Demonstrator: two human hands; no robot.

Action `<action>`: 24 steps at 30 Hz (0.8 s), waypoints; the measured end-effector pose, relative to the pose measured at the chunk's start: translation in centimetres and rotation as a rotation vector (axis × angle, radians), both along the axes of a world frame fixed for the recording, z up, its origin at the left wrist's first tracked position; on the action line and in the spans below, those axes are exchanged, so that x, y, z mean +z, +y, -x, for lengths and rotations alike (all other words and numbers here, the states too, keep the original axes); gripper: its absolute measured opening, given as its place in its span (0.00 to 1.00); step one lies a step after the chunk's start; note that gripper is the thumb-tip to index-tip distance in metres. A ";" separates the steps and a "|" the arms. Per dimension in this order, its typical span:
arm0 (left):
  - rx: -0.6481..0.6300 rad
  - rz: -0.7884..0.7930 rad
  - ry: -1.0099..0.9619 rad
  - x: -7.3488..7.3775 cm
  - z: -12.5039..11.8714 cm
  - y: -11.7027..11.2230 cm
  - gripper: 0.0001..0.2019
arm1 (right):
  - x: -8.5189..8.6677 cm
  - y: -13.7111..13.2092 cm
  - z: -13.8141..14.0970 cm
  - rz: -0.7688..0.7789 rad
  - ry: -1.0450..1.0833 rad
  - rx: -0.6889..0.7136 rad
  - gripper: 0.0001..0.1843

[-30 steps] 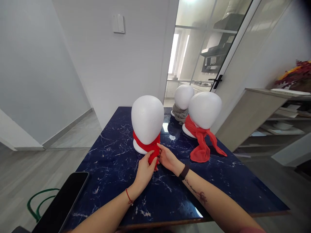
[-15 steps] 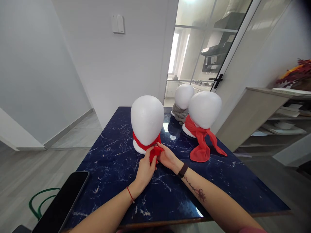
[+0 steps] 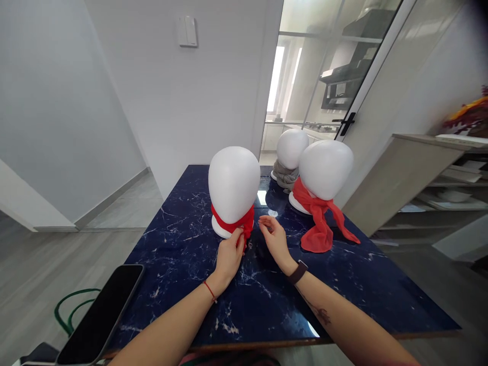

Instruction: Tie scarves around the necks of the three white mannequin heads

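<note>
A white mannequin head (image 3: 234,183) stands upright on the dark blue marbled table (image 3: 183,229). Round its neck goes a red scarf (image 3: 229,224), bunched at the front right. My left hand (image 3: 230,254) pinches the scarf just below the chin and hides part of the gathered cloth. To the right of the neck, my right hand (image 3: 275,239) hovers apart from the scarf, fingers curved and slightly parted, with nothing in them.
Farther right stands another mannequin head (image 3: 326,168) with a tied light red scarf (image 3: 319,231). Behind it, a third head (image 3: 293,148) wears a grey scarf (image 3: 285,175). A black-screened phone (image 3: 101,315) juts in at the lower left, beside a green cord (image 3: 68,307).
My right hand has let go of the red scarf and moved right. The cloth lies closer to the neck, still in my left hand. The view has shifted slightly.
</note>
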State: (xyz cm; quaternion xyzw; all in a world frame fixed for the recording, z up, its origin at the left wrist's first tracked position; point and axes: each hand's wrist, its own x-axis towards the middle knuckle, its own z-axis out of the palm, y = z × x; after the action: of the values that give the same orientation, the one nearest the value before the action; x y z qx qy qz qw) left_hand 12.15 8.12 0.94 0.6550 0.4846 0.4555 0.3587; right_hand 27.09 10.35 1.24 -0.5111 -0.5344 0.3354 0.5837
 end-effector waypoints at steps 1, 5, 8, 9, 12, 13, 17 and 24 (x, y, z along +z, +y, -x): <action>-0.003 -0.007 0.009 0.0 0.0 0.0 0.14 | 0.3 -0.2 -0.2 -0.072 -0.127 0.002 0.14; 0.000 -0.046 0.016 0.3 0.1 0.0 0.13 | 1.2 -0.9 0.2 -0.200 -0.426 0.174 0.14; 0.010 -0.029 -0.035 0.4 0.2 0.0 0.11 | 1.3 -0.7 0.6 -0.166 -0.419 0.185 0.07; 0.017 -0.022 -0.047 0.4 0.3 0.0 0.11 | 1.3 -0.5 0.6 -0.152 -0.388 0.180 0.08; 0.066 0.000 -0.066 0.3 0.4 -0.2 0.09 | 1.0 0.3 0.0 -0.128 -0.226 0.155 0.08; 0.084 0.012 -0.071 0.2 0.4 -0.1 0.08 | 1.0 0.6 -0.2 -0.106 -0.149 0.151 0.09; 0.137 0.165 -0.163 -0.4 0.8 0.5 0.04 | 0.9 1.6 -0.7 0.029 0.209 0.142 0.13; 0.245 0.433 -0.300 -1.5 1.8 2.3 0.07 | 1.5 3.6 -2.3 -0.112 0.371 0.018 0.13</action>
State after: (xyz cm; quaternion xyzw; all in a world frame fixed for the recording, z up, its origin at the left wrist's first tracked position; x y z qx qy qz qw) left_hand 10.33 10.47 -0.52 0.4250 0.5875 0.4733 0.5002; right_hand 29.38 13.95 2.74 -0.4024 -0.4402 0.3988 0.6965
